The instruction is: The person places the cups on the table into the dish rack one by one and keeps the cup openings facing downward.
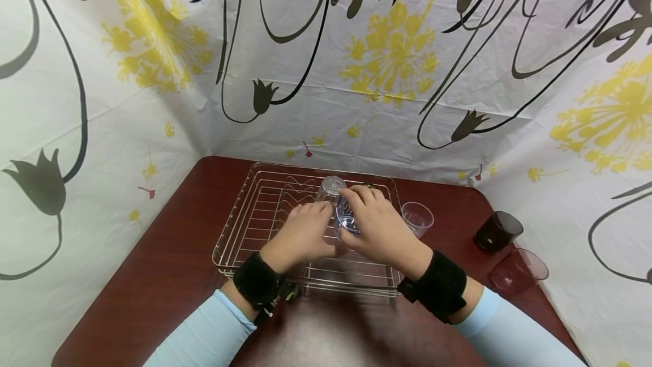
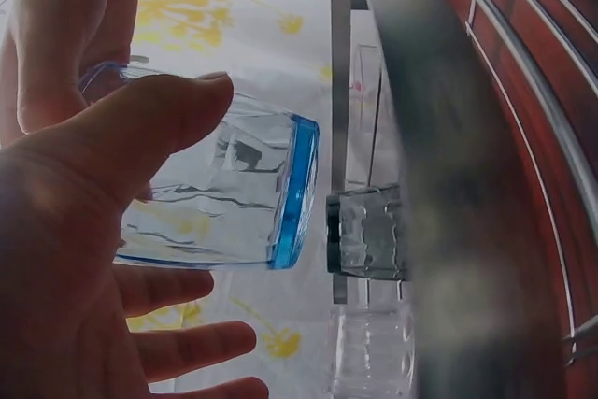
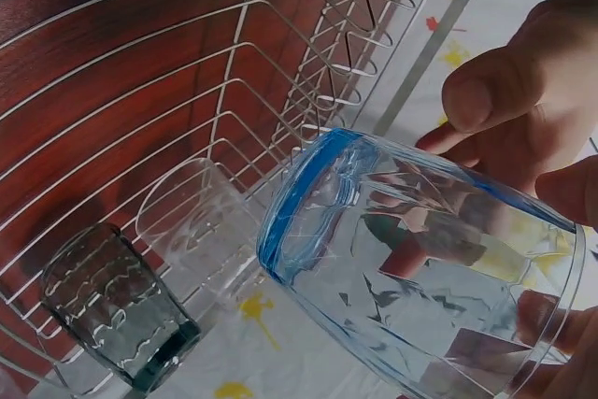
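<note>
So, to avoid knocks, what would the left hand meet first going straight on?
Probably the blue glass in the right hand: in the head view the left hand points towards it, though depth is unclear.

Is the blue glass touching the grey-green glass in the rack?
Apart: the right wrist view shows white cloth between the blue glass and the grey-green glass.

1. Blue-tinted cup point(image 3: 420, 268): clear, glossy, glass-like, with faceted walls.
2. Smoky cup point(image 3: 121, 315): translucent, shiny, rippled.
3. Rack point(image 1: 351, 286): smooth, shiny metal wire.
4. Surface point(image 1: 168, 248): wood-look, smooth, softly glossy.
5. Printed sheet point(image 1: 311, 109): thin, creased, faintly shiny.
6. Wristband point(image 1: 442, 287): matt, fuzzy cloth.
7. Sleeve point(image 1: 206, 330): smooth, matt fabric.
</note>
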Motion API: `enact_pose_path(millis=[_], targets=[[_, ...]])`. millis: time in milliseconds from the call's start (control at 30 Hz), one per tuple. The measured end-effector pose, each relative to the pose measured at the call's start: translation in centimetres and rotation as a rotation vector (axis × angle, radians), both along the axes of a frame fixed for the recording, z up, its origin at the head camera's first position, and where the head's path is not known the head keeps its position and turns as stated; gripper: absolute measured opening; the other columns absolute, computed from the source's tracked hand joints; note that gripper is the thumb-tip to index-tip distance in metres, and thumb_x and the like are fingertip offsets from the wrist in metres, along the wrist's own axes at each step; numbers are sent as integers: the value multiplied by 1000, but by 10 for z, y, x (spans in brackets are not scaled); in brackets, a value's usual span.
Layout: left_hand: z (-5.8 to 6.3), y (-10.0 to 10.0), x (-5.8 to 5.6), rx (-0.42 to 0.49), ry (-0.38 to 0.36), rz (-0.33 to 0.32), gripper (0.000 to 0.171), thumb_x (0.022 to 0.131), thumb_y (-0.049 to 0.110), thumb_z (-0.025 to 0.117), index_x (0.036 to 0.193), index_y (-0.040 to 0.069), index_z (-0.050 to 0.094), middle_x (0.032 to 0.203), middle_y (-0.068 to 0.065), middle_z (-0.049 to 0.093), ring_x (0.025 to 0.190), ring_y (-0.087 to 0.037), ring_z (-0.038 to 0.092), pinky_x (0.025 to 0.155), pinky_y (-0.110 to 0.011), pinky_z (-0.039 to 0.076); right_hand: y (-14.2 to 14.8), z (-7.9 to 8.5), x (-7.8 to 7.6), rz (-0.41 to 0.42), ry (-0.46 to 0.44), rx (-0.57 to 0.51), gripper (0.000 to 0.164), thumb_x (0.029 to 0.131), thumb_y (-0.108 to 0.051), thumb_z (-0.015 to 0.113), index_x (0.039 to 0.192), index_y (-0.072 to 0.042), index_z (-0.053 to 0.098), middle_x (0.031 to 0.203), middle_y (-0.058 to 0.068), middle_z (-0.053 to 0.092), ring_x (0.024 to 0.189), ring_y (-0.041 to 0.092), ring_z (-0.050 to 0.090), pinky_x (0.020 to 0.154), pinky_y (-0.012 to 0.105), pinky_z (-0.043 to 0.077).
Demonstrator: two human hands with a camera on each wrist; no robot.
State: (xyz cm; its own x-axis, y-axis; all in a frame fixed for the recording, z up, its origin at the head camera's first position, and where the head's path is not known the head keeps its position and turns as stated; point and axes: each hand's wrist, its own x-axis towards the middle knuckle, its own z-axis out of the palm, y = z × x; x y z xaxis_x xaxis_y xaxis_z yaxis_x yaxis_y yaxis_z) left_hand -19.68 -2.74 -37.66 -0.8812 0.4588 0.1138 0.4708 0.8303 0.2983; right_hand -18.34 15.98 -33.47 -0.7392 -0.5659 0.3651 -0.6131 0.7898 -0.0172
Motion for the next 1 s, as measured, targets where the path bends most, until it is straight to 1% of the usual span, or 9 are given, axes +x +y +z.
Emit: enact_pose_path(millis=[133, 333, 400, 600, 733, 800, 900, 1000], targets=[[-2, 1, 0, 16, -18, -3, 93, 77, 64, 71, 147, 8, 46, 151, -9, 48, 139, -31, 45, 116, -55, 32, -1, 0, 1, 8, -41, -31, 69, 88, -37, 69, 147, -10, 44, 138, 16, 50, 125, 38, 50, 104, 52, 45], [-5, 2, -3, 81, -36, -25, 101, 75, 59, 76, 152, 6, 38, 149, -10, 50, 138, -30, 47, 116, -54, 32, -1, -1, 2, 16, -81, -76, 68, 89, -38, 70, 146, -10, 44, 136, 15, 49, 123, 38, 49, 104, 51, 45], [-5, 3, -3, 96, -39, -30, 101, 75, 56, 78, 152, 6, 37, 149, -10, 50, 137, -29, 47, 116, -54, 32, -1, -1, 2, 17, -91, -86, 68, 89, -39, 70, 146, -10, 44, 136, 15, 49, 123, 38, 48, 104, 51, 45], [-4, 4, -5, 125, -49, -61, 97, 76, 41, 83, 152, 3, 36, 146, -12, 52, 133, -26, 51, 114, -49, 37, 1, -2, 3, 10, -126, -108, 68, 91, -39, 68, 148, -12, 42, 137, 14, 46, 124, 37, 46, 103, 50, 44], [-4, 4, -5, 161, -56, -81, 96, 75, 35, 85, 151, 2, 36, 143, -12, 53, 129, -26, 55, 113, -46, 39, 2, -3, 5, 3, -151, -122, 68, 93, -40, 67, 150, -14, 40, 139, 14, 44, 127, 36, 44, 103, 51, 44], [-4, 3, -5, 172, -59, -90, 94, 76, 29, 85, 151, 2, 36, 142, -12, 54, 127, -26, 56, 112, -45, 40, 3, -3, 5, 3, -160, -126, 69, 93, -40, 67, 151, -14, 39, 140, 14, 43, 127, 36, 44, 103, 51, 44], [-4, 4, -4, 183, -63, -96, 93, 77, 25, 85, 151, 2, 34, 141, -12, 55, 124, -25, 58, 108, -44, 45, 4, -3, 6, 2, -171, -134, 68, 94, -40, 66, 151, -14, 39, 141, 14, 43, 126, 35, 45, 101, 50, 45], [-3, 4, -4, 201, -75, -93, 93, 78, 28, 85, 151, 3, 33, 139, -12, 56, 120, -25, 61, 102, -42, 50, 5, -3, 6, 2, -188, -149, 66, 95, -40, 65, 150, -15, 39, 141, 14, 42, 126, 34, 45, 100, 50, 45]])
